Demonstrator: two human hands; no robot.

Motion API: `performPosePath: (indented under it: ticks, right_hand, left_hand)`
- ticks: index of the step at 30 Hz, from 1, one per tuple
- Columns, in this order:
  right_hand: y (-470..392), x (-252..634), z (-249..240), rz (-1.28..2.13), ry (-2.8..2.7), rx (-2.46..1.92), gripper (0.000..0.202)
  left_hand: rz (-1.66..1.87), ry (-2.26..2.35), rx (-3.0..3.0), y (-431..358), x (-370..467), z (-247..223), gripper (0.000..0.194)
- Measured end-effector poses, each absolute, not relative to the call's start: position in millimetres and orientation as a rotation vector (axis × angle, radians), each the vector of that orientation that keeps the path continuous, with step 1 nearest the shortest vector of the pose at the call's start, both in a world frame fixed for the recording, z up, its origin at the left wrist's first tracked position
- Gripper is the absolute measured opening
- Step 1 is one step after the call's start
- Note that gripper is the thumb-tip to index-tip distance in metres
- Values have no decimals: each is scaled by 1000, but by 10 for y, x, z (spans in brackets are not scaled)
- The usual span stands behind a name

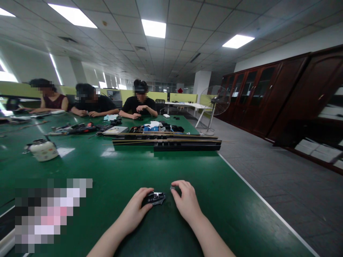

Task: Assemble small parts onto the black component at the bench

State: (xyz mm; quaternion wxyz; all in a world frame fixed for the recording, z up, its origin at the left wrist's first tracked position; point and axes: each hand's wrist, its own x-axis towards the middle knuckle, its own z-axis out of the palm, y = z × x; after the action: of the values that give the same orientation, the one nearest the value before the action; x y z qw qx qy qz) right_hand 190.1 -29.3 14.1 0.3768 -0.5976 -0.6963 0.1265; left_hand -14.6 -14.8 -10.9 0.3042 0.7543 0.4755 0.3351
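Note:
My left hand (pixel 140 205) is closed around one end of a small black device (pixel 157 198) with a shiny metal part on top and round marks on its side. The device sits low over the green table, and its exact kind is too small to make out. To its right, my right hand (pixel 185 196) pinches a small grey piece (pixel 172 187) between thumb and fingers. A short gap separates the grey piece from the device.
Black rails (pixel 187 144) with thin rods on top lie across the green table (pixel 120 171). A white jar (pixel 43 150) stands at left, near a pixelated area. Tools (pixel 83 128) and a box lie behind. Several people sit beyond; a fan (pixel 214 100) stands right.

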Motion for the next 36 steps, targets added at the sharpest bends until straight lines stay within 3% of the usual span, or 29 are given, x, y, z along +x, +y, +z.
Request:
performPosePath:
  ticks: [16, 36]
  right_hand:
    - [-410, 1639, 169, 442, -2012, -1234, 17]
    - [-369, 1613, 26, 344, -2124, -1440, 15]
  left_hand:
    - [932, 1274, 2032, -136, -150, -142, 34]
    - [942, 1296, 2040, -142, -126, -168, 36]
